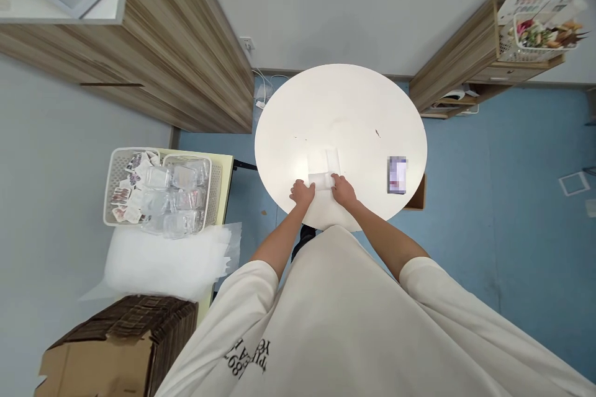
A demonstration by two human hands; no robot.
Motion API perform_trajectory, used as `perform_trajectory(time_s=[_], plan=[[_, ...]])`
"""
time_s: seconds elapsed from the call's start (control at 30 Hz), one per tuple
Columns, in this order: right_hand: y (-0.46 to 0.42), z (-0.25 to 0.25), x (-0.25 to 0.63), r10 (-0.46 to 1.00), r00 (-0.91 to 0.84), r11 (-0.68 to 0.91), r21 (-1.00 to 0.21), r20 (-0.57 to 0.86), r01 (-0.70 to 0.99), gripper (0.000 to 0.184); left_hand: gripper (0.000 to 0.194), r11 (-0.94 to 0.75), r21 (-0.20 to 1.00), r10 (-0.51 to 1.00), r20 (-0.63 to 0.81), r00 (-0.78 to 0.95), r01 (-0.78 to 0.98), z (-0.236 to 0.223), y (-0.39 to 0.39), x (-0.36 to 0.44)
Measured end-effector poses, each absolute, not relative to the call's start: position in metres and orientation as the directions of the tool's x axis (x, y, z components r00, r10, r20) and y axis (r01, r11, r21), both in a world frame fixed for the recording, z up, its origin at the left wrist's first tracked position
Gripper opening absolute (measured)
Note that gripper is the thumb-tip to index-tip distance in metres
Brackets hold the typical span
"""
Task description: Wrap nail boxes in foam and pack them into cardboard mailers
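Observation:
A small, translucent white packet or folded sheet [320, 182] lies crosswise near the front of the round white table; its exact kind does not show. At its left end is my left hand [302, 193], thumb against the edge and bent fingers spread away to the left. My right hand [344, 191] grips the right end between thumb and fingers, partly covering it. Just beyond, a second pale translucent strip [333, 160] lies on the tabletop, and whether it joins the first piece I cannot tell.
On the round table [342, 96], a blurred purple-white object [397, 175] lies at right. To the left, a white basket [108, 189] holds printed cards and clear packs, beside white foam sheets [162, 263] and stacked cardboard boxes [102, 356]. Wooden cabinets [186, 43] stand behind.

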State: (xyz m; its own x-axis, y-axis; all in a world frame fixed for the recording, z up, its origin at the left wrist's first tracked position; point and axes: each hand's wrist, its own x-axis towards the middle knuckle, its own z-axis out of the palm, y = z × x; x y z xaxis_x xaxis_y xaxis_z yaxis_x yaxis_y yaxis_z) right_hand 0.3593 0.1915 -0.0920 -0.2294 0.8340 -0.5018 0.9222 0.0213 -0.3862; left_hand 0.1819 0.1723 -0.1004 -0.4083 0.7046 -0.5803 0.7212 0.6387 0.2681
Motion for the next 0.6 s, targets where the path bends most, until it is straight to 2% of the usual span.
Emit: perform_trajectory(time_s=[0.1, 0.2, 0.3, 0.43, 0.6], plan=[[0.192, -0.092, 0.357, 0.833, -0.215, 0.026, -0.353, -0.51, 0.935, 0.052, 0.036, 0.657, 0.189, 0.645, -0.641, -0.416, 0.729, -0.102, 0.176, 0.182], [0.192, -0.09, 0.356, 0.854, -0.239, 0.095, -0.312, -0.462, 0.945, 0.047, 0.031, 0.67, 0.174, 0.622, -0.663, -0.417, 0.722, -0.104, 0.181, 0.186], [0.192, -0.088, 0.356, 0.871, -0.292, 0.19, -0.278, -0.394, 0.942, 0.041, 0.023, 0.664, 0.197, 0.626, -0.674, -0.393, 0.721, -0.106, 0.185, 0.188], [0.194, -0.088, 0.356, 0.852, -0.35, 0.256, -0.273, -0.39, 0.927, 0.041, 0.03, 0.682, 0.237, 0.6, -0.722, -0.344, 0.692, -0.11, 0.189, 0.187], [0.195, -0.09, 0.357, 0.843, -0.373, 0.293, -0.251, -0.387, 0.923, 0.046, 0.034, 0.805, 0.389, 0.561, -0.745, -0.36, 0.449, -0.112, 0.189, 0.184]])
